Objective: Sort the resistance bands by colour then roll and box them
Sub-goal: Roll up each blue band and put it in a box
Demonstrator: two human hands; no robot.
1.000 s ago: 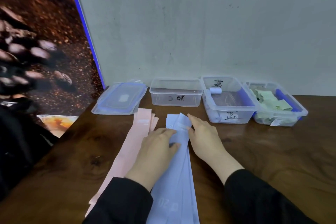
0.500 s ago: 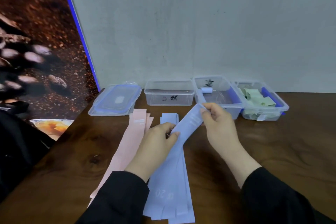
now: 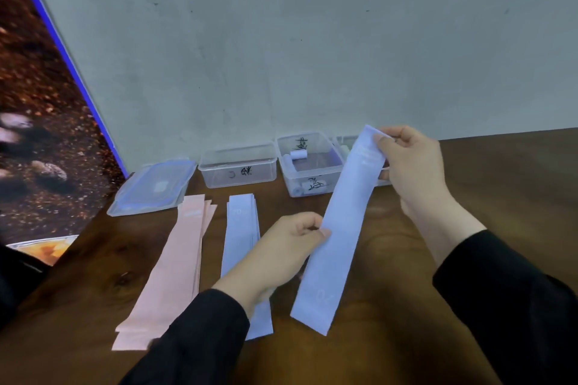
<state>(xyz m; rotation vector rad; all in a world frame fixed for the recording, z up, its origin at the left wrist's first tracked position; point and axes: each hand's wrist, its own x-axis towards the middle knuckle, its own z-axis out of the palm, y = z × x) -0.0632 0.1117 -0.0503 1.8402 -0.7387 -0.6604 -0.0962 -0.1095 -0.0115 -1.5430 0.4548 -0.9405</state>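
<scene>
So on my feed both hands are on one light blue resistance band [image 3: 341,222], lifted off the wooden table [image 3: 469,275]. My right hand [image 3: 413,172] pinches its top end up by the boxes, and my left hand [image 3: 281,247] pinches its left edge about halfway down. The band hangs slanted, its lower end down near the table; can't tell whether it actually touches.

Left of that, flat on the table, sits the stack of blue bands [image 3: 242,241], with my left wrist over its lower part. Just beside that stack, further left, is the pile of pink bands [image 3: 175,269], slightly fanned out.

Containers along the wall: a clear plastic box [image 3: 237,169] with black scribble on its front wall, nothing visible inside it. Next to it on the right is a second clear box [image 3: 308,166], also marked in black, and there's a small rolled blue band [image 3: 298,154] lying near its back wall, plus what looks like another roll low at the front, blurry though. A third box [image 3: 345,142] peeks out behind the held band, mostly hidden, so I can't tell what's in it. The blue-rimmed lid [image 3: 153,187] lies flat by itself at the far left of the row.
</scene>
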